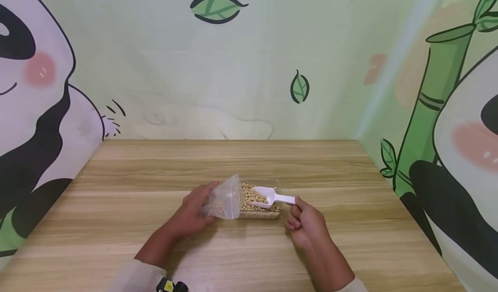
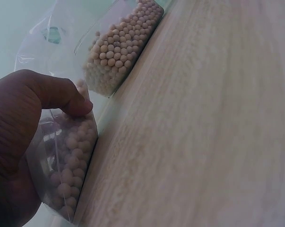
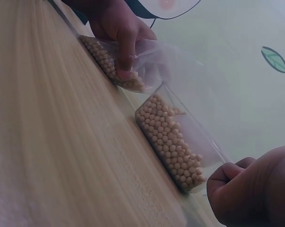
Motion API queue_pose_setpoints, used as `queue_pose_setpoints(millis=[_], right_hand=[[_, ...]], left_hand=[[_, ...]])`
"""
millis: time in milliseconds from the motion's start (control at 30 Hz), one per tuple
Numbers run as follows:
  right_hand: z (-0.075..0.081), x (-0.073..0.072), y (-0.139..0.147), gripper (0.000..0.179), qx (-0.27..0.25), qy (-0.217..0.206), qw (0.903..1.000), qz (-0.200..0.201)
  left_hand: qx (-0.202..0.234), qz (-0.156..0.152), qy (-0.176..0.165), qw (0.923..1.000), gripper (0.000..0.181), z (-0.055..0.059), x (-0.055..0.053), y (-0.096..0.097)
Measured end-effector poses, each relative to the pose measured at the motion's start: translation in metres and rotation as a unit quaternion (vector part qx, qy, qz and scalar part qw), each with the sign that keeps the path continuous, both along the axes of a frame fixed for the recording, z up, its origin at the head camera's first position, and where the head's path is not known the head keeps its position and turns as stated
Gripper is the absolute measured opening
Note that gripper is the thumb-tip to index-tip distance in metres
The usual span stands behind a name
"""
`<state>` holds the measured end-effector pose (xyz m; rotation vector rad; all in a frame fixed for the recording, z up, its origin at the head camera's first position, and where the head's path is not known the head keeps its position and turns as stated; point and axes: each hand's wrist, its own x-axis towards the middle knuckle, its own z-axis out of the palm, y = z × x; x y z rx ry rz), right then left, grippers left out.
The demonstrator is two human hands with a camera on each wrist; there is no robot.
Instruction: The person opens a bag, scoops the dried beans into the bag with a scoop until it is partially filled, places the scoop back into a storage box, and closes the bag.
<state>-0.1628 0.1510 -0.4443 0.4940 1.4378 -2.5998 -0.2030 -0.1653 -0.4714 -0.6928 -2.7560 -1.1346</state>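
My left hand (image 1: 194, 209) grips a clear plastic bag (image 1: 224, 199), its thumb pressed on the near side in the left wrist view. Small round beige balls, much like soybeans, lie in the bottom of the bag (image 2: 71, 175). Its mouth faces a clear rectangular box (image 1: 260, 215) on the table, heaped with the same balls (image 3: 168, 137). Between thumb and curled fingers, my right hand (image 1: 308, 223) pinches the handle of a white scoop (image 1: 271, 197). The scoop's head lies over the balls in the box, its front edge pointing left toward the bag.
The wood-grain table (image 1: 241, 257) runs back to a pale green wall sheet (image 1: 233, 76) printed with leaves and pandas. A small black device (image 1: 172, 285) with a yellow label is by the left sleeve (image 1: 138, 277).
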Motion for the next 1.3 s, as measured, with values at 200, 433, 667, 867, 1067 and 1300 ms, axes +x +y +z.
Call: queue_pose_setpoints(millis=[200,433,667,867,1067,1300], right_hand=[[-0.001,0.001,0.001,0.039,-0.030,0.004,0.9995,0.008],[0.000,0.001,0.002,0.036,-0.062,0.007,0.9980,0.010],[0.002,0.001,0.001,0.037,-0.076,0.013,0.9970,0.004],[0.005,0.002,0.000,0.038,-0.089,0.026,0.9957,0.001],[0.008,0.003,0.000,0.040,-0.110,0.046,0.9928,0.009],[0.009,0.003,-0.001,0.041,-0.114,0.066,0.9910,0.027]], left_hand=[[0.005,-0.004,-0.003,1.0000,0.097,-0.006,-0.003,-0.002],[0.004,-0.004,0.001,1.0000,0.095,0.000,0.000,-0.001],[0.003,-0.004,-0.005,1.0000,0.095,0.000,0.000,-0.001],[0.007,-0.006,0.000,1.0000,0.094,-0.002,-0.001,-0.002],[0.032,-0.028,0.050,0.9978,0.097,-0.021,-0.010,-0.007],[0.036,-0.032,0.058,0.9972,0.096,-0.023,-0.013,-0.008]])
